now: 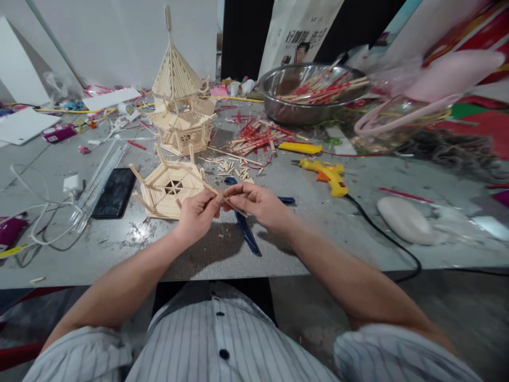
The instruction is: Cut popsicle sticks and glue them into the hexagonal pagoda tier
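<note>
Both of my hands meet over the front of the table, pinching a thin wooden stick (237, 207). My left hand (198, 213) closes on it near the middle, and my right hand (257, 204) grips it close by with bent fingers. To the left lies a flat polygonal wooden stick base (159, 187) with short posts standing round its edge. Beneath my right hand rest blue-handled pliers (248, 236), partly hidden. Behind the base stands a tower model (178, 79) of the same sticks, with a pointed roof.
A yellow glue gun (328, 175) lies to the right, its black cord trailing over the front edge. Red-tipped sticks (258, 137), cut pieces (230, 168) and a yellow cutter (300, 148) lie behind my hands. A steel bowl (278, 109) stands at the back; a phone (114, 193) lies left.
</note>
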Tool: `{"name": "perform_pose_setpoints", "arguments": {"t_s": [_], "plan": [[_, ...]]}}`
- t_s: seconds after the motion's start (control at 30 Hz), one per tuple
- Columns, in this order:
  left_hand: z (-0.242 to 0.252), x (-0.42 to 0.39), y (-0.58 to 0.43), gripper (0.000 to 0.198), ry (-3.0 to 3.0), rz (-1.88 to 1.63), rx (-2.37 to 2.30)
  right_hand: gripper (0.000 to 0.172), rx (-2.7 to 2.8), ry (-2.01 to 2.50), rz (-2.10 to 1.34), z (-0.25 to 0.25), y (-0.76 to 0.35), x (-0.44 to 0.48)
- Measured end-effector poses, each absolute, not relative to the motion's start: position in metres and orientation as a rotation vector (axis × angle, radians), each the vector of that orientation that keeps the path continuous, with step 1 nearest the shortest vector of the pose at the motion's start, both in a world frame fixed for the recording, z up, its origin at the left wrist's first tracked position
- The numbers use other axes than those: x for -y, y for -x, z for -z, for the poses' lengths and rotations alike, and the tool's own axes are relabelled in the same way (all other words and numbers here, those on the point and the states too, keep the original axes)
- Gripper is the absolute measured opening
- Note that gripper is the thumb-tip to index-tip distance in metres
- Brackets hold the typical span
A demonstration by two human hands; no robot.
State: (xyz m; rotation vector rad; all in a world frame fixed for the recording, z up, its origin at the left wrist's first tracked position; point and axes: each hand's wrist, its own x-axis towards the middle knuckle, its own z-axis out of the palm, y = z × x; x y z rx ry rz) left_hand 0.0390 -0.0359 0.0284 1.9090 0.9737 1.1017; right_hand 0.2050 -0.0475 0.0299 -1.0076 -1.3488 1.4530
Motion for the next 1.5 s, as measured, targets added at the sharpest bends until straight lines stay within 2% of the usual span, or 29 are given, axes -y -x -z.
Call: {"name": "perform_pose_setpoints", "arguments": {"t_s": [0.23,0.37,0.77,1.0,1.1,1.2,1.33,1.4,1.5], "plan": [[-0.025,0.038,-0.043,0.035,-2.113,-1.105,-0.921,0.034,1.294,1.052,-1.489,-0.026,-0.202,0.051],[-0.024,0.039,-0.045,0.040,-2.119,-1.063,-0.926,0.030,1.288,1.073,-1.528,-0.024,-0.203,0.049],[-0.021,0.041,-0.043,0.038,-2.106,-0.856,-0.972,0.017,1.224,1.061,-1.678,-0.030,-0.204,0.051],[-0.020,0.041,-0.042,0.038,-2.204,-0.817,-0.952,0.019,1.228,1.091,-1.674,-0.029,-0.207,0.049],[-0.019,0.042,-0.039,0.028,-2.313,-0.841,-0.948,0.028,1.383,1.129,-1.481,-0.025,-0.215,0.045],[-0.019,0.045,-0.032,0.025,-2.593,-0.955,-0.874,0.029,1.577,1.263,-1.069,-0.022,-0.226,0.043],[-0.027,0.056,-0.027,0.021,-3.047,-1.333,-0.595,0.025,1.881,1.404,-0.458,-0.022,-0.235,0.048],[-0.033,0.061,-0.028,0.023,-3.166,-1.481,-0.683,0.026,2.044,1.383,-0.188,-0.022,-0.234,0.052],[-0.035,0.063,-0.032,0.023,-3.254,-1.278,-0.965,0.032,2.238,1.259,0.109,-0.024,-0.230,0.059]]}}
